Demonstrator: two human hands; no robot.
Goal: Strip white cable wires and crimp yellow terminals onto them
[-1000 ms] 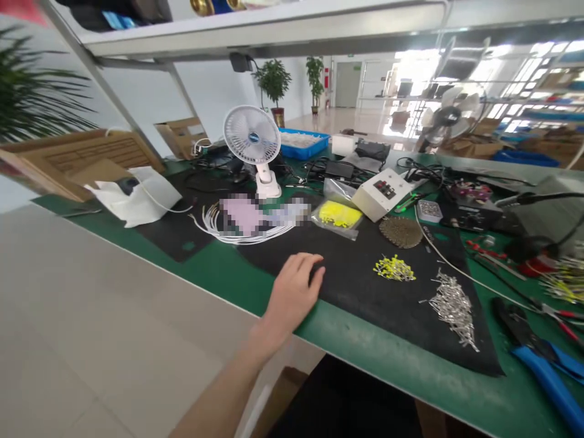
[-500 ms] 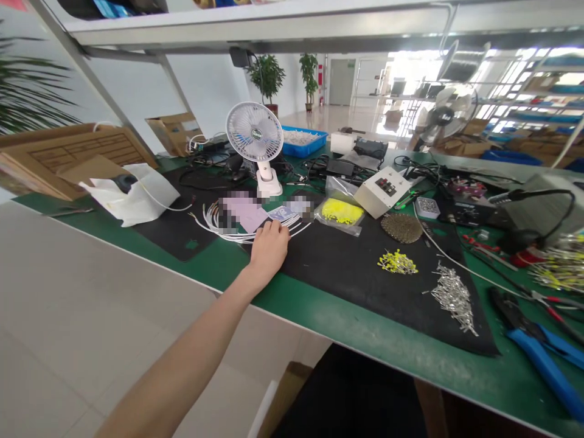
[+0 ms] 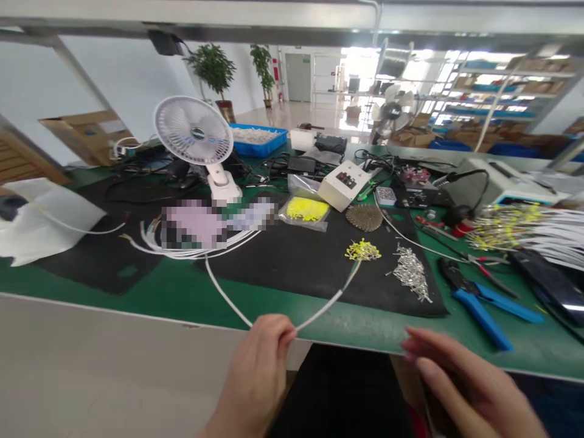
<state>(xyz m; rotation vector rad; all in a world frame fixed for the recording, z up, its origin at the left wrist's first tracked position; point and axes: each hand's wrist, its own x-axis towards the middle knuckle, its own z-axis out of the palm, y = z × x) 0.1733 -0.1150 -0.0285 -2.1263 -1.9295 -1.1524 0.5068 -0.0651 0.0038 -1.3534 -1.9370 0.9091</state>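
My left hand (image 3: 258,371) is pinched shut on a white wire (image 3: 319,309) at the near edge of the green bench (image 3: 173,292). The wire bends at my fingers: one leg runs back to the bundle of white wires (image 3: 182,246), the other reaches toward a small heap of yellow LEDs (image 3: 362,249) on the black mat (image 3: 292,261). My right hand (image 3: 460,380) hovers low at the right, fingers stretched toward the left hand, holding nothing. A pile of metal pins (image 3: 410,275) lies right of the LEDs.
A white desk fan (image 3: 196,137) stands at the back, with a bag of yellow parts (image 3: 305,210), a white switch box (image 3: 344,185) and a blue tray (image 3: 258,139). Blue-handled crimpers (image 3: 479,301) and red cutters (image 3: 474,258) lie at right beside taped LED strips (image 3: 524,228).
My left hand has pulled one white wire from the bundle back to the bench's near edge. My right hand has come into view. The camera has turned right.
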